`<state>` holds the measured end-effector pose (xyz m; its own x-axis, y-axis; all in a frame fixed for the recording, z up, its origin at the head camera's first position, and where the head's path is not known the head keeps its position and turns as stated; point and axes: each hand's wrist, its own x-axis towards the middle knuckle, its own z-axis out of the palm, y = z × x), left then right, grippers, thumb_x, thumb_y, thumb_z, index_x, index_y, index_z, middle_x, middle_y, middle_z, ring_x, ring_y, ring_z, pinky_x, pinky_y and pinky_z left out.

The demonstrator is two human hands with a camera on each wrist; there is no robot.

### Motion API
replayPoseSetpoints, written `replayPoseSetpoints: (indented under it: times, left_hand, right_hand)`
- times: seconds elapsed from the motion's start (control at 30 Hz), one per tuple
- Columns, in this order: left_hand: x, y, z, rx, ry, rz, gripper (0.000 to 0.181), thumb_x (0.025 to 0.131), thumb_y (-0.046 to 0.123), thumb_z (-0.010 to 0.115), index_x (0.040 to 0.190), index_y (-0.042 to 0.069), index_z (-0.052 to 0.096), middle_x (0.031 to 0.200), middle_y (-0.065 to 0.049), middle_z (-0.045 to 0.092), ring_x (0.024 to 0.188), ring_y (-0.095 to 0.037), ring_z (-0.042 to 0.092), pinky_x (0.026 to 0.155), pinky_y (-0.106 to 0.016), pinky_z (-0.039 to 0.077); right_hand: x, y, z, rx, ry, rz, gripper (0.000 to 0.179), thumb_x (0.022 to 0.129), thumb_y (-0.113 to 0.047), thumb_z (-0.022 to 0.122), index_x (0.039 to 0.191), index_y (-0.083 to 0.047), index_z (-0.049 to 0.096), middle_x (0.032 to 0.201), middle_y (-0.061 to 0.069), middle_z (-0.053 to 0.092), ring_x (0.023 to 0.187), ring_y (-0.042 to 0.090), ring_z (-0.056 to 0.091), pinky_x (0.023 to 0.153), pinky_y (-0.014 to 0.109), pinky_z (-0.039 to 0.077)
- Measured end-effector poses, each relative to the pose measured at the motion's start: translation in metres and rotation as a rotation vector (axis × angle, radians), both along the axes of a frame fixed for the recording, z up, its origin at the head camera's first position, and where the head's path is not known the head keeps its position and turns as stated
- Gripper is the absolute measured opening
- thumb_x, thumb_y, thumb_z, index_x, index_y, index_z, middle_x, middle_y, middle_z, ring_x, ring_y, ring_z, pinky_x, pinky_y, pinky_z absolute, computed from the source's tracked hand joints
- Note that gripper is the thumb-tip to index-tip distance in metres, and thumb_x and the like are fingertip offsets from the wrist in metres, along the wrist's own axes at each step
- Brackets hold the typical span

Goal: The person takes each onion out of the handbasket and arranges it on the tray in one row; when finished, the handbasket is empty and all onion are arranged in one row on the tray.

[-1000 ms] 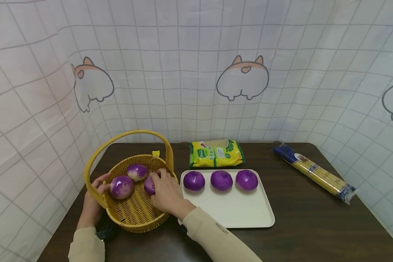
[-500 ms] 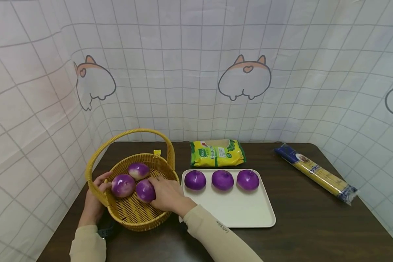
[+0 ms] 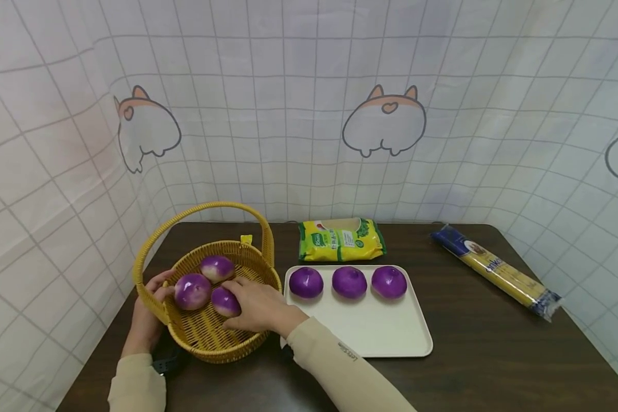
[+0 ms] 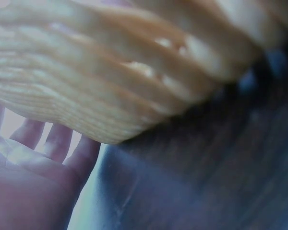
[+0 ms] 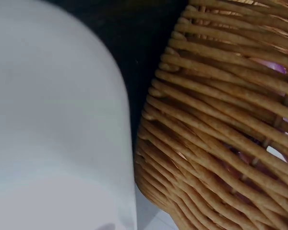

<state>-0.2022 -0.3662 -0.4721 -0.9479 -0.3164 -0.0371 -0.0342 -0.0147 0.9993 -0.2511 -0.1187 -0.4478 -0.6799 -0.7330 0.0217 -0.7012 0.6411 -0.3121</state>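
Note:
The yellow wicker basket (image 3: pixel 213 337) stands at the left of the table, its tall handle upright. Three glossy purple onions with pale undersides lie inside: a left onion (image 3: pixel 193 292), a back onion (image 3: pixel 217 269) and a right onion (image 3: pixel 225 302). My left hand (image 3: pixel 146 315) grips the basket's left rim; in the left wrist view its fingers run behind the wicker wall. My right hand (image 3: pixel 260 308) reaches over the right rim, its fingers touching the right onion and its thumb extended a little apart from it. The right wrist view shows only the basket's outside and the tray.
A white tray (image 3: pixel 360 335) beside the basket bears a row of purple onions (image 3: pixel 349 282). Behind it lies a yellow-green packet (image 3: pixel 341 240). A long pack of pasta (image 3: pixel 494 272) lies slanted at the right. A grid-patterned curtain (image 3: pixel 309 114) encloses the dark table (image 3: pixel 494 360).
My right hand has brought the right onion leftward in the basket, close to the other two. Its thumb has since spread away from the onion. My left hand stays on the rim.

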Motion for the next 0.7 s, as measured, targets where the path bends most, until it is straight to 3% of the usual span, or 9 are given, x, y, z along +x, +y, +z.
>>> replayPoseSetpoints:
  times: [0.23, 0.43, 0.7]
  left_hand:
    - [-0.0057, -0.0053, -0.0058, -0.014, -0.019, 0.001, 0.048, 0.100, 0.025, 0.052, 0.145, 0.010, 0.044, 0.138, -0.005, 0.041, 0.106, -0.005, 0.053, 0.081, -0.015, 0.049]
    - [-0.0020, -0.0022, -0.0015, -0.002, -0.006, -0.002, 0.048, 0.100, 0.021, 0.051, 0.145, 0.005, 0.043, 0.132, -0.004, 0.043, 0.106, -0.006, 0.053, 0.081, -0.015, 0.050]
    - [-0.0021, -0.0033, -0.0051, -0.007, 0.004, 0.005, 0.046, 0.101, 0.018, 0.049, 0.144, 0.006, 0.044, 0.130, -0.001, 0.044, 0.106, -0.006, 0.052, 0.080, -0.015, 0.050]
  right_hand:
    - [-0.0011, 0.0026, 0.0003, -0.064, -0.011, -0.002, 0.064, 0.084, -0.061, 0.062, 0.138, -0.029, 0.050, 0.129, -0.008, 0.057, 0.110, 0.009, 0.057, 0.092, 0.032, 0.048]
    - [-0.0018, 0.0019, -0.0007, -0.074, -0.030, 0.013, 0.067, 0.085, -0.066, 0.057, 0.138, -0.026, 0.051, 0.117, -0.011, 0.063, 0.101, 0.006, 0.060, 0.082, 0.026, 0.049]
    - [0.0002, 0.0015, -0.0002, -0.027, -0.016, -0.006, 0.077, 0.079, -0.069, 0.063, 0.142, -0.028, 0.048, 0.122, -0.007, 0.062, 0.103, 0.009, 0.060, 0.083, 0.027, 0.049]
